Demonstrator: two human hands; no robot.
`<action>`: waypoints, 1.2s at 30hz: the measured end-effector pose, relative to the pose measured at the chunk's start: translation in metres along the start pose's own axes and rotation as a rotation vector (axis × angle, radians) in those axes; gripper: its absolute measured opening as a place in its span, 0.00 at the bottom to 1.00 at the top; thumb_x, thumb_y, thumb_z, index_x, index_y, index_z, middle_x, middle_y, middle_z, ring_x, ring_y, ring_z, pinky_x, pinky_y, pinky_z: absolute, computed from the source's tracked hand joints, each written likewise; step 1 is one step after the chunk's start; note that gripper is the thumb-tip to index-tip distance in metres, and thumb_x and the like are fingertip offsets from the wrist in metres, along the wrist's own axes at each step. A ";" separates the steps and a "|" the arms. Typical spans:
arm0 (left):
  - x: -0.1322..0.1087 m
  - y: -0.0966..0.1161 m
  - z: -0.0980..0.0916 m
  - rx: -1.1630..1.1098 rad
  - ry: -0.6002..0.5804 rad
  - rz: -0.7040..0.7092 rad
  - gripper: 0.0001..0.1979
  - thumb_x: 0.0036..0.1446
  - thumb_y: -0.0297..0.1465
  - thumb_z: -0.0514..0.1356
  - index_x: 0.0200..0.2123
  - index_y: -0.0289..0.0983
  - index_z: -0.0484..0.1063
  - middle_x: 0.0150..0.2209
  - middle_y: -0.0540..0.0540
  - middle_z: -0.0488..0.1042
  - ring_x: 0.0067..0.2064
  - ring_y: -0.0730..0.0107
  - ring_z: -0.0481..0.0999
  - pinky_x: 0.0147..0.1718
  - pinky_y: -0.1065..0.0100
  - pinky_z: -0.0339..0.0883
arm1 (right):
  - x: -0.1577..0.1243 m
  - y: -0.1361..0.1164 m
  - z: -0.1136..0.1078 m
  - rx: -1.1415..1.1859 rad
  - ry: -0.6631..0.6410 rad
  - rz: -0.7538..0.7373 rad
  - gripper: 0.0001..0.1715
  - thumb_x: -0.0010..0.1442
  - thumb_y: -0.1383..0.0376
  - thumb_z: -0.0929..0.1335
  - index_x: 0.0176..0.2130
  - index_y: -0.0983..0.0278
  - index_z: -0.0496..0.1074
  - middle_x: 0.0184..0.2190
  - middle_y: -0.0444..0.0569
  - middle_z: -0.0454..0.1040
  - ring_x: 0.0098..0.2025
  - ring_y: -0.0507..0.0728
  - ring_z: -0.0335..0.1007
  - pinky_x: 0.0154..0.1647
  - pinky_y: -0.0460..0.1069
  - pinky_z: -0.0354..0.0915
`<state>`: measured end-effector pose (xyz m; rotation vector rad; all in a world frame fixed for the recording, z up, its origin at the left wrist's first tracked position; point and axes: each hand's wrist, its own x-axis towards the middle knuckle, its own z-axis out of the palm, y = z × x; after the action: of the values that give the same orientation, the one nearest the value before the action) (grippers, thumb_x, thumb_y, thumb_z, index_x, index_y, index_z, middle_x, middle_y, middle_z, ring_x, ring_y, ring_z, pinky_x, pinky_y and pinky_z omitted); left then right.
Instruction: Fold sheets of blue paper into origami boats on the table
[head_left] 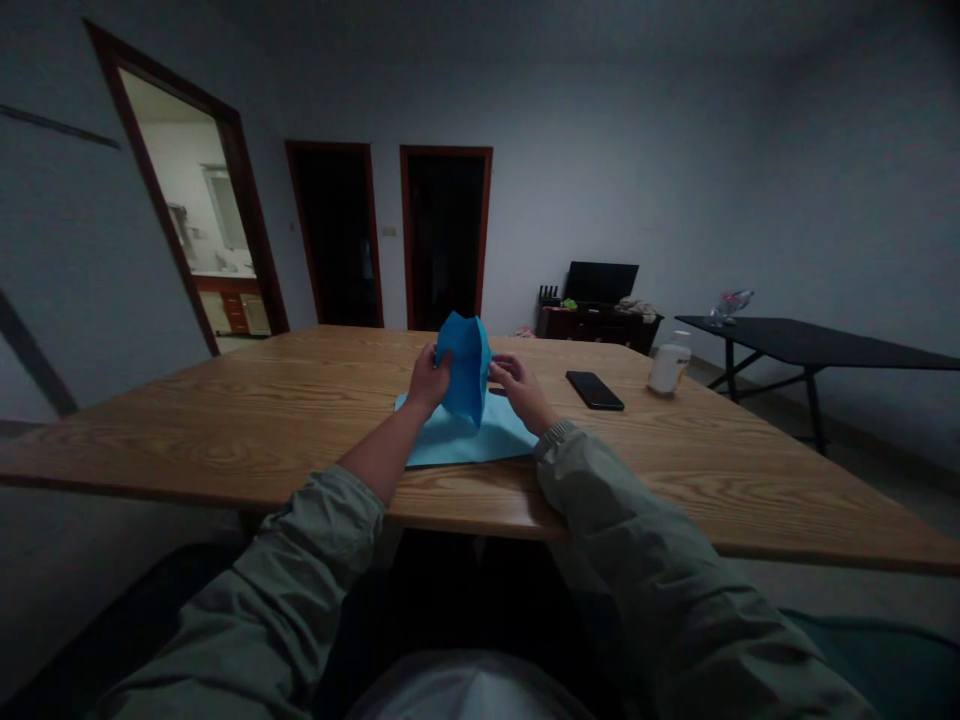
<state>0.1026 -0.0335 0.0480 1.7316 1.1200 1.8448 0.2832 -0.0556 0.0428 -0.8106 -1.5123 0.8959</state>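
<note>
A folded piece of blue paper [465, 365] stands upright above the wooden table [225, 420], held between both hands. My left hand [429, 380] pinches its left edge. My right hand [519, 388] grips its right edge with curled fingers. Beneath them a flat light-blue sheet [465, 440] lies on the table near the front edge. Both forearms in grey-green sleeves reach over the table's edge.
A black phone [594, 390] lies to the right of my hands, and a white jar [669, 366] stands further right. A black side table [817, 342] is at the right. A dark cabinet with a screen [600, 285] stands by the far wall, near several doorways.
</note>
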 end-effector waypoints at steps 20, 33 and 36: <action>-0.020 0.017 0.012 0.061 -0.254 0.158 0.10 0.58 0.38 0.58 0.37 0.37 0.68 0.32 0.48 0.71 0.33 0.69 0.70 0.35 0.68 0.64 | 0.002 -0.003 0.013 -0.162 0.265 -0.151 0.18 0.48 0.59 0.71 0.38 0.62 0.65 0.24 0.39 0.64 0.27 0.51 0.61 0.29 0.47 0.61; 0.016 0.007 -0.041 -0.012 -0.050 -0.093 0.17 0.52 0.44 0.62 0.34 0.35 0.74 0.33 0.45 0.76 0.35 0.65 0.73 0.32 0.68 0.66 | 0.012 -0.021 -0.051 -0.415 0.617 -0.313 0.11 0.57 0.57 0.65 0.36 0.63 0.64 0.33 0.49 0.71 0.36 0.57 0.68 0.39 0.51 0.63; 0.025 0.007 -0.065 0.006 -0.064 -0.187 0.17 0.50 0.44 0.64 0.34 0.34 0.74 0.31 0.45 0.76 0.31 0.67 0.73 0.30 0.67 0.67 | 0.016 -0.020 -0.073 -0.407 0.603 -0.222 0.15 0.57 0.55 0.66 0.37 0.63 0.65 0.31 0.49 0.73 0.33 0.56 0.69 0.35 0.50 0.63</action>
<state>0.0378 -0.0380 0.0744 1.6174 1.2183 1.6647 0.3538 -0.0434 0.0730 -1.0630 -1.2162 0.1413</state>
